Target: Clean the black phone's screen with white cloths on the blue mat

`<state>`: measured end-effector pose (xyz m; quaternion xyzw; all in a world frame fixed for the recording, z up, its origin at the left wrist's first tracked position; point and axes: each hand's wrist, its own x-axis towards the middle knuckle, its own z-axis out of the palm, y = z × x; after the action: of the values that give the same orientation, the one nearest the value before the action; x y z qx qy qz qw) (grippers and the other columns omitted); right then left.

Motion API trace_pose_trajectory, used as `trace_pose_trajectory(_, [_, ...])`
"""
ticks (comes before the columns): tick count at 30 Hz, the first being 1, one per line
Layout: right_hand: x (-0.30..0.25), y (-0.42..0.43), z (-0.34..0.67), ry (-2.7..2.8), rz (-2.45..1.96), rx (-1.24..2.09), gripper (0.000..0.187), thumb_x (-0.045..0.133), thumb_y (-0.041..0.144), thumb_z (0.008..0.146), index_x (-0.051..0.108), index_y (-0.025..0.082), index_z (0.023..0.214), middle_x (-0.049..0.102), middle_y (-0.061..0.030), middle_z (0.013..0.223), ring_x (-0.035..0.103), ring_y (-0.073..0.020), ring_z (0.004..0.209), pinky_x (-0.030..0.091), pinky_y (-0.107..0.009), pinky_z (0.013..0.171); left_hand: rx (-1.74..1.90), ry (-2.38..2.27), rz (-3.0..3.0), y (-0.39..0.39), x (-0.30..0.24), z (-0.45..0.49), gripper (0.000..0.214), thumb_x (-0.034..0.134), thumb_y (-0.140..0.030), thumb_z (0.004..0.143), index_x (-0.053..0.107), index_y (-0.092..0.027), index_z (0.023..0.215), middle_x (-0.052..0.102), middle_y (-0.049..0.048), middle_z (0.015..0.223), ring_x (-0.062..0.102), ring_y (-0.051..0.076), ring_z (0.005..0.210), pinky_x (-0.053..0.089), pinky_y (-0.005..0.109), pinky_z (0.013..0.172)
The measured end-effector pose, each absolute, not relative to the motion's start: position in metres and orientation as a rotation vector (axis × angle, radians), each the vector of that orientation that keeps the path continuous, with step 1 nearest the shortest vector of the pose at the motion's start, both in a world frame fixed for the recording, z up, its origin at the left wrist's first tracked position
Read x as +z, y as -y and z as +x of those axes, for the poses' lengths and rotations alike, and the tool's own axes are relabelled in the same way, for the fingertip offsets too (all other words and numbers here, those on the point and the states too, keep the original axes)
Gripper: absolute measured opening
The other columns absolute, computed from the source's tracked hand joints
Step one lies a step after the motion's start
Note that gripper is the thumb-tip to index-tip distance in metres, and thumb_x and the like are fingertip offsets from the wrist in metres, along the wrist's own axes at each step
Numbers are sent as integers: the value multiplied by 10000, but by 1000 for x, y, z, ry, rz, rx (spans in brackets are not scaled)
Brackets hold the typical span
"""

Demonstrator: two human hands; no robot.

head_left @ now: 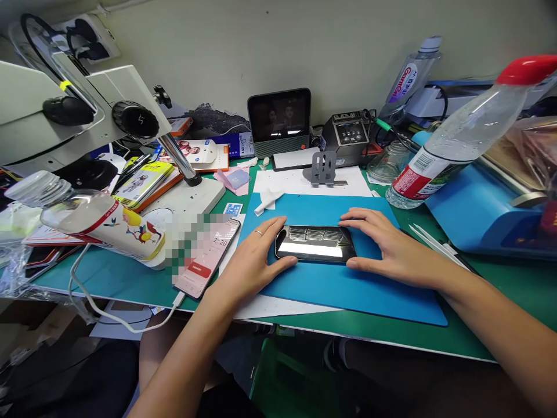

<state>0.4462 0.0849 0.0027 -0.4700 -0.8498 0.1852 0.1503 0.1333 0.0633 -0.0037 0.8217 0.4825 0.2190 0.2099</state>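
A dark smartphone lies flat on the blue mat, its glossy face reflecting a bright strip of light. My left hand, with a ring on one finger, holds its left end, fingers at the far edge and thumb at the near edge. At the right end, my right hand spans the phone in the same way, thumb and fingertips at the opposite edges. A second phone with a lit screen showing 2:20 lies left of my left hand, with a white cable plugged in.
A microscope and a tilted-looking drink bottle stand at left. Behind the mat are a smart display, a grey metal stand and a black control box. At right are a red-capped bottle, a blue machine and tweezers.
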Motion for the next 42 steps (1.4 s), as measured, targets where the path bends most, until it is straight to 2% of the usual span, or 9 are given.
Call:
trace_pose_trajectory(3, [2,-85,446,2441,-1345,531,681,606,645,867,552,218,1394,504,-173,1468,444,-399,1397,436,-573,1123,601,-1343,2285,-63,-3,134,722,638,-397,960,298,-238,1576,388,91,1626,394,256,1489,376,411,1215])
trace_pose_trajectory(5, [3,-85,445,2449,-1350,523,715,624,655,849,552,205,1400,501,-177,1471,442,-401,1398,436,-558,1127,595,-1349,2276,-63,-3,134,732,650,-385,951,306,-224,1577,403,98,1618,404,259,1483,380,406,1213])
trace_pose_trajectory(9, [4,-85,445,2455,-1356,506,778,670,679,802,560,198,1403,505,-177,1462,452,-400,1383,428,-551,1137,601,-1331,2269,-64,-4,133,687,646,-385,955,352,-242,1560,451,78,1589,433,247,1459,387,405,1208])
trace_pose_trajectory(13, [2,-85,445,2448,-1343,508,731,659,675,817,581,224,1387,527,-160,1435,465,-389,1366,431,-558,1131,616,-1307,2278,-64,-3,133,592,629,-398,968,430,-292,1516,487,41,1562,452,238,1439,396,414,1205])
trace_pose_trajectory(17, [0,-86,447,2448,-1327,500,709,661,668,822,580,246,1386,527,-146,1434,455,-381,1377,429,-553,1132,609,-1317,2285,-64,-3,133,551,640,-391,964,479,-293,1481,504,33,1547,462,236,1430,398,418,1204])
trace_pose_trajectory(26, [-1,-86,447,2464,-1299,487,753,682,652,816,529,233,1423,510,-165,1453,441,-395,1386,441,-573,1115,589,-1327,2292,-64,-5,133,538,618,-410,971,476,-275,1472,497,49,1546,463,247,1425,402,427,1197])
trace_pose_trajectory(34, [1,-84,445,2460,-1306,492,731,679,670,803,587,228,1378,535,-163,1445,454,-397,1388,428,-585,1128,583,-1319,2290,-63,-2,137,517,616,-384,971,490,-264,1458,502,74,1534,466,261,1416,400,435,1193])
trace_pose_trajectory(39, [15,-89,442,2291,-1440,631,704,567,693,859,569,258,1412,565,-145,1462,546,-382,1330,488,-560,1077,565,-1360,2322,-63,17,126,681,590,-480,967,340,-256,1559,433,109,1591,427,283,1458,400,448,1185])
trace_pose_trajectory(42, [28,-115,435,2074,-1525,655,677,569,632,884,554,239,1435,621,-145,1421,639,-368,1212,528,-533,1019,587,-1683,2311,-66,36,106,690,548,-529,968,352,-221,1554,450,139,1578,430,320,1453,399,479,1168])
